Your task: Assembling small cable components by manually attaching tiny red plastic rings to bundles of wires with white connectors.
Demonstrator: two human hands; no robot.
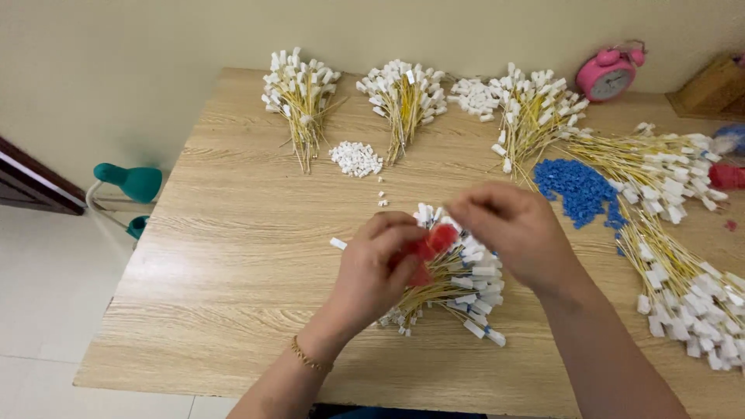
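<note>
My left hand (375, 268) pinches a small red plastic piece (433, 242) above a bundle of thin yellow wires with white plastic ends (466, 283) lying on the wooden table (233, 256). A thin bracelet sits on that wrist. My right hand (516, 233) hovers just right of the red piece with fingertips pinched together; what it grips is too small and blurred to tell. Both hands cover the upper part of the bundle.
Several more bundles of yellow wires (299, 97) with white ends lie along the back and right side. A heap of blue pieces (578, 186), a small pile of white pieces (355, 157), a pink alarm clock (609, 74) and a teal stool (132, 182) are also in view.
</note>
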